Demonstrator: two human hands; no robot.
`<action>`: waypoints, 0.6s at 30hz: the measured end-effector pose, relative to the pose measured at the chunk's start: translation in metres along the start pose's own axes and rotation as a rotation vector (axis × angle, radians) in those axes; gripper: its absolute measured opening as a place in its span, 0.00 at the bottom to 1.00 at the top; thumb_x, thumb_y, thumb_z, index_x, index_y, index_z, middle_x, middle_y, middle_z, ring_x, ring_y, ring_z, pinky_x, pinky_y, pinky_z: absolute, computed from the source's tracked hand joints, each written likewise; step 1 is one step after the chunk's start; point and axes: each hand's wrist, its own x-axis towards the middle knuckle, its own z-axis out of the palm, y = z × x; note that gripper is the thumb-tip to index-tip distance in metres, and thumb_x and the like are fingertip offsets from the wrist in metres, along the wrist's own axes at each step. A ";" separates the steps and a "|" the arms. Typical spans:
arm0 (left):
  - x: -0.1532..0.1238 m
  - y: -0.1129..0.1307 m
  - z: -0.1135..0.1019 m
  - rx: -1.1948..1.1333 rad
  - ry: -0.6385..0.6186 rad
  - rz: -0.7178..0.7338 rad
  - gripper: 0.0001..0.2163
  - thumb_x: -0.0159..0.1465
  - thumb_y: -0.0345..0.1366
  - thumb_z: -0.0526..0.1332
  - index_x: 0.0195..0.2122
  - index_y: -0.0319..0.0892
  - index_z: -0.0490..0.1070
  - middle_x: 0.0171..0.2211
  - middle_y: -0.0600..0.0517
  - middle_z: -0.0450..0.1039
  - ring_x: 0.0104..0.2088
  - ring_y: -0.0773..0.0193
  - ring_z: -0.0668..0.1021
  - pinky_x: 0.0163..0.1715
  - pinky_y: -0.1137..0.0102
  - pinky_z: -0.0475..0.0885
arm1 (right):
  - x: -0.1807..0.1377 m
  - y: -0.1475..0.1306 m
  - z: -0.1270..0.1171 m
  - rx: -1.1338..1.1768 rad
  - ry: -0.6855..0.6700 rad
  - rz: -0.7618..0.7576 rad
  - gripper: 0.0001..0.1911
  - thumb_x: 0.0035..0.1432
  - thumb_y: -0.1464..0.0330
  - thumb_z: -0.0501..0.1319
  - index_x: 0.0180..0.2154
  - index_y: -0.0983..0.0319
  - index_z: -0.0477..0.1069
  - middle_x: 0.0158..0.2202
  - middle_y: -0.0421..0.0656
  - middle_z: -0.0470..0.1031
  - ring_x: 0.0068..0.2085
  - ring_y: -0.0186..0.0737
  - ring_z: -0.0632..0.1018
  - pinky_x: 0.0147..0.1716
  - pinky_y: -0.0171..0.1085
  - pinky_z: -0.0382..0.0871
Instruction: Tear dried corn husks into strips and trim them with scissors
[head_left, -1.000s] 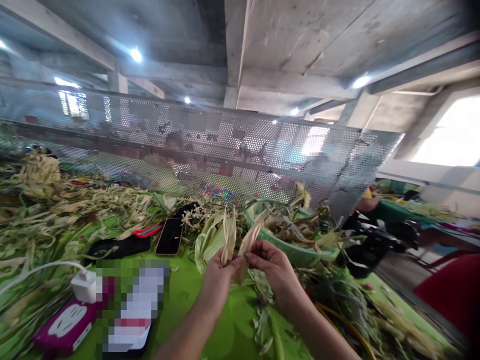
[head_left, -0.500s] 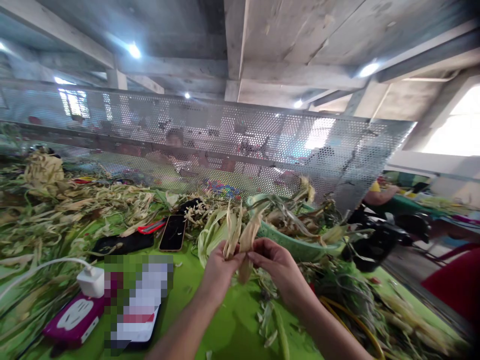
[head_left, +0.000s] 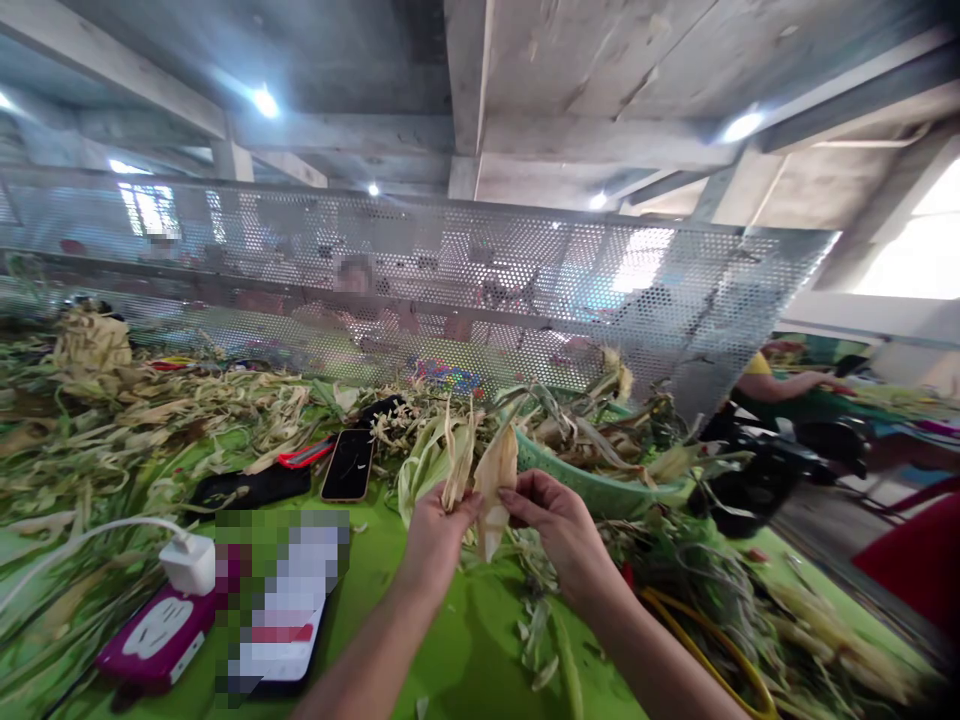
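Observation:
Above the green table [head_left: 457,650] my two hands meet over a bunch of dry corn husk strips [head_left: 459,462]. My left hand [head_left: 433,535] is closed around the base of the upright strips. My right hand [head_left: 553,525] pinches one wider pale husk leaf [head_left: 493,482] that hangs between the two hands. A green plastic basket [head_left: 600,488] full of husks stands just behind my right hand.
A black phone [head_left: 348,464] and a dark case lie left of the hands. A purple power strip [head_left: 154,632] with a white plug sits at front left. Loose husks cover the left side; a perforated metal screen [head_left: 450,290] walls off the back. A person's arm shows at far right.
The wide husk leaf has turned flatter toward me and dropped slightly between the hands. Both hands stay together in much the same spot; the camera shifted a little.

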 end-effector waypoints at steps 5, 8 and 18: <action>0.000 0.002 -0.001 0.074 0.017 0.001 0.08 0.50 0.38 0.66 0.29 0.40 0.74 0.25 0.51 0.76 0.29 0.60 0.77 0.32 0.71 0.69 | -0.003 0.002 0.003 -0.015 -0.098 0.018 0.16 0.42 0.58 0.70 0.30 0.62 0.74 0.28 0.41 0.75 0.31 0.39 0.73 0.33 0.36 0.67; 0.000 0.000 0.000 0.073 -0.015 0.015 0.09 0.51 0.38 0.65 0.31 0.40 0.74 0.27 0.50 0.76 0.29 0.60 0.77 0.33 0.71 0.70 | -0.002 0.004 0.004 -0.039 -0.115 0.017 0.17 0.41 0.57 0.70 0.29 0.62 0.74 0.28 0.41 0.76 0.31 0.40 0.74 0.33 0.37 0.67; 0.000 -0.006 -0.001 0.261 -0.056 0.087 0.06 0.56 0.35 0.61 0.33 0.42 0.73 0.29 0.50 0.75 0.30 0.61 0.75 0.33 0.71 0.67 | 0.002 0.017 -0.003 -0.259 -0.066 -0.103 0.10 0.45 0.61 0.65 0.25 0.61 0.72 0.23 0.39 0.72 0.28 0.39 0.72 0.28 0.35 0.66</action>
